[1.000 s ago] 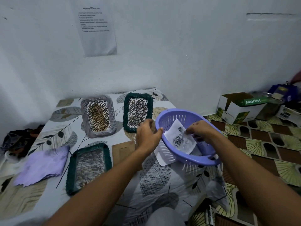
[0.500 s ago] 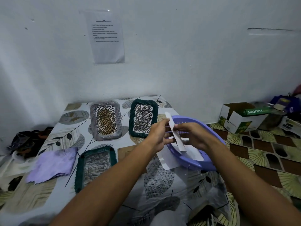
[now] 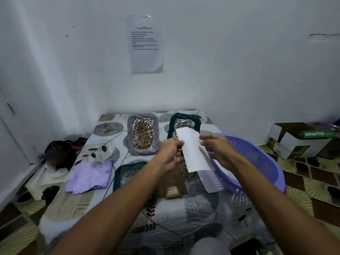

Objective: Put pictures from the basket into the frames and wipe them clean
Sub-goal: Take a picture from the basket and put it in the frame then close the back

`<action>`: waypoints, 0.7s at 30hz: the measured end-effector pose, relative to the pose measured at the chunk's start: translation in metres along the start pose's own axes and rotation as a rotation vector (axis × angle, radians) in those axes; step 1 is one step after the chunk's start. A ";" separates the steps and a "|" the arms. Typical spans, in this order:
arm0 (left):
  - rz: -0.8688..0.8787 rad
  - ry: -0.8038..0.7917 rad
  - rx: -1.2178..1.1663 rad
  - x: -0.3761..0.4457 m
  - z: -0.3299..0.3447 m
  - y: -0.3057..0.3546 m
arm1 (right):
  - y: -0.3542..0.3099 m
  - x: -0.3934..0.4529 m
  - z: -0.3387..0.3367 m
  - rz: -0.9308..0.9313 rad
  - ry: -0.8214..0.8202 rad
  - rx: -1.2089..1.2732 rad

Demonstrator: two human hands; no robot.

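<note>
The picture (image 3: 193, 150), half a second ago held edge-on over the lilac basket (image 3: 261, 162), has been lifted clear of it and turned so its blank white side faces the camera. The left hand (image 3: 171, 155) pinches the sheet's left edge between thumb and curled fingers. The right hand (image 3: 219, 150) sits just behind its right edge with fingers bent toward the paper, but whether they grip it cannot be told from this view.

The step in hand appears to be carrying a picture from the basket to a frame. Just left of the basket a dark green frame (image 3: 127, 173) lies with what looks like its brown backing board (image 3: 173, 183) out beside it, and this seems the likely target. The next move calls for bringing the sheet down flat and square over that opening. Beyond the basket stand a second green frame (image 3: 184, 120) and a grey frame (image 3: 143, 135). A lilac cloth (image 3: 90, 176) waits further left for the wiping.

Room is modest. The basket overhangs the right edge of the patterned table (image 3: 184, 214), and another white sheet (image 3: 211, 181) lies against the basket's near side. The open lane runs leftward, low over the backing board.
</note>
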State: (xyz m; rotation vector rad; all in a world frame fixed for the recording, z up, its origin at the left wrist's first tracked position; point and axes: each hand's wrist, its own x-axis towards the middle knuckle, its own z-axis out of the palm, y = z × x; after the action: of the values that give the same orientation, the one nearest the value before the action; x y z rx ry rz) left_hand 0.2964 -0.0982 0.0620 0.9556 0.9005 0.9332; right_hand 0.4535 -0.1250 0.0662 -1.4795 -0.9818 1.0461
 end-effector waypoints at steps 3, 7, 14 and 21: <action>-0.011 0.047 -0.001 -0.002 -0.035 0.004 | 0.009 0.006 0.024 0.070 -0.065 0.034; -0.024 0.145 0.009 -0.007 -0.084 0.004 | 0.016 0.008 0.066 0.158 -0.145 0.036; 0.001 0.271 0.092 -0.023 -0.157 -0.001 | 0.032 0.009 0.129 0.173 -0.173 -0.087; 0.260 0.319 0.968 -0.031 -0.227 -0.035 | 0.059 0.007 0.161 0.182 -0.167 -0.281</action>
State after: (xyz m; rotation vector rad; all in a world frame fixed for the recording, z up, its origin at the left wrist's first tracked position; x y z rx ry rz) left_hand 0.0864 -0.0788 -0.0349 1.8060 1.5862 0.8717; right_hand 0.3053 -0.0815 -0.0076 -1.7580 -1.1662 1.2153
